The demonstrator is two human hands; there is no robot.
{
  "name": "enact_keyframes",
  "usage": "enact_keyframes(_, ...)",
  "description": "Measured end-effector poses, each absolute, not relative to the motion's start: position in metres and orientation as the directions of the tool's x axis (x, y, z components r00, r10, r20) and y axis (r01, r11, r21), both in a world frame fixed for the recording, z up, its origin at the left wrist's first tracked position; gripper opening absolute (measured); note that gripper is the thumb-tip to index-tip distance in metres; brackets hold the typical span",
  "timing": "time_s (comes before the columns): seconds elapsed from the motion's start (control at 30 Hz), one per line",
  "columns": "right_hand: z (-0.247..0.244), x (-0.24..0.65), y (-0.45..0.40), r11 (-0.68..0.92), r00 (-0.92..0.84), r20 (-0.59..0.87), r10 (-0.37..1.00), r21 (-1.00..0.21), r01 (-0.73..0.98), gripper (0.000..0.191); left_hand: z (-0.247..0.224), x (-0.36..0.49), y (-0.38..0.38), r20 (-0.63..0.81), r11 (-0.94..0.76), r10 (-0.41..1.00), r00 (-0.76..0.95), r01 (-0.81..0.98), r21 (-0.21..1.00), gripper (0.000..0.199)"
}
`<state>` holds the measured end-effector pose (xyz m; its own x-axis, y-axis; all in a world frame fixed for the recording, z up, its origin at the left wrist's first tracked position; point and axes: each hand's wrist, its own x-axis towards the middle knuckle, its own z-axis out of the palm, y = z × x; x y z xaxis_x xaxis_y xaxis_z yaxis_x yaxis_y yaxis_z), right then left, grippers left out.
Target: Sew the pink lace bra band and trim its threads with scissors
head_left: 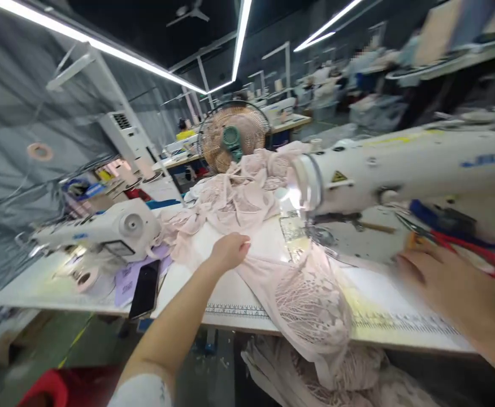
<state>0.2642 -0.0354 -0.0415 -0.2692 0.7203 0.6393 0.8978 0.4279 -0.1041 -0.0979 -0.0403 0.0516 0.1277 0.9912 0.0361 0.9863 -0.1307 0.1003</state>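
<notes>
My left hand [230, 250] is closed above the white sewing table, and the narrow end of a pale pink lace bra [311, 305] runs from beneath its fingers. The bra's lace cup lies to the right and hangs over the front edge. At the right, my right hand [446, 282] is smeared by motion, beside red-handled scissors [472, 249] and a small orange item; its grip cannot be made out. Between the hands stands the lit needle area of a white sewing machine [357, 169]. More pink lace bras [247, 198] lie heaped behind my left hand.
A black phone [144, 288] lies on purple paper [124, 282] at the left, near a second sewing machine [116, 229] and a white tape roll [88, 280]. Behind the heap stands a fan [233, 135]. A printed ruler [239, 311] lines the table's front edge; more pink garments [357, 373] hang below.
</notes>
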Motion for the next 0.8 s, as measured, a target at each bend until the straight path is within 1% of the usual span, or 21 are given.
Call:
enact_keyframes(0.03,-0.041,0.258,-0.039,0.388,-0.226,0.623,0.749,-0.135,0.912,0.025,0.043,-0.081,-0.038,0.059,-0.260,0.965,0.254,0.954,0.151,0.029)
enact_keyframes(0.1,-0.035,0.241,-0.045,0.390,-0.221,0.566,0.794,-0.196,0.900,0.026,0.026,-0.052,-0.032,0.126,-0.449,0.894,0.431,0.858,0.251,0.028)
enact_keyframes(0.17,-0.025,0.221,-0.047,0.455,-0.295,0.496,0.817,-0.239,0.858,0.029,0.014,-0.031,-0.026,0.148,-0.527,0.850,0.506,0.800,0.287,0.025)
enact_keyframes(0.2,-0.020,0.211,-0.046,0.492,-0.341,0.463,0.818,-0.256,0.832,0.031,0.010,-0.024,-0.023,0.127,-0.542,0.839,0.529,0.793,0.280,0.021)
enact_keyframes(0.27,-0.013,0.191,-0.039,0.562,-0.444,0.383,0.810,-0.292,0.774,0.032,0.008,-0.016,-0.017,0.030,-0.552,0.826,0.563,0.796,0.248,0.015)
enact_keyframes(0.33,-0.007,0.175,-0.027,0.612,-0.542,0.285,0.790,-0.340,0.714,0.035,0.010,-0.013,-0.014,-0.060,-0.509,0.842,0.536,0.827,0.238,0.019)
enact_keyframes(0.37,-0.005,0.168,-0.019,0.627,-0.579,0.242,0.778,-0.363,0.690,0.036,0.011,-0.013,-0.013,-0.082,-0.475,0.859,0.506,0.846,0.241,0.018)
enact_keyframes(0.43,0.001,0.158,-0.002,0.643,-0.625,0.192,0.756,-0.394,0.657,0.034,0.015,-0.015,-0.011,-0.078,-0.421,0.888,0.453,0.870,0.257,0.015)
enact_keyframes(0.5,0.005,0.151,0.012,0.633,-0.621,0.180,0.763,-0.404,0.661,0.026,0.018,-0.017,-0.007,-0.053,-0.396,0.906,0.419,0.885,0.244,0.011)
enact_keyframes(0.57,0.007,0.146,0.021,0.593,-0.579,0.171,0.797,-0.404,0.697,0.015,0.020,-0.020,-0.001,0.008,-0.364,0.930,0.368,0.917,0.163,0.006)
enact_keyframes(0.6,0.006,0.144,0.023,0.559,-0.541,0.170,0.824,-0.401,0.726,0.014,0.019,-0.021,0.003,0.059,-0.339,0.941,0.334,0.935,0.106,0.006)
enact_keyframes(0.67,0.002,0.139,0.024,0.473,-0.443,0.171,0.880,-0.390,0.790,0.022,0.016,-0.023,0.012,0.173,-0.299,0.941,0.292,0.954,0.020,0.011)
enact_keyframes(0.7,-0.001,0.137,0.023,0.431,-0.396,0.170,0.902,-0.381,0.818,0.025,0.013,-0.025,0.016,0.219,-0.290,0.935,0.279,0.957,0.018,0.012)
enact_keyframes(0.73,-0.004,0.135,0.022,0.398,-0.360,0.169,0.918,-0.372,0.839,0.027,0.009,-0.026,0.020,0.250,-0.291,0.930,0.268,0.955,0.058,0.013)
enact_keyframes(0.77,-0.007,0.134,0.021,0.376,-0.338,0.166,0.926,-0.361,0.853,0.028,0.005,-0.028,0.023,0.260,-0.305,0.930,0.261,0.942,0.143,0.012)
enact_keyframes(0.8,-0.009,0.134,0.020,0.367,-0.330,0.163,0.930,-0.350,0.862,0.028,0.001,-0.030,0.025,0.256,-0.326,0.931,0.260,0.907,0.266,0.012)
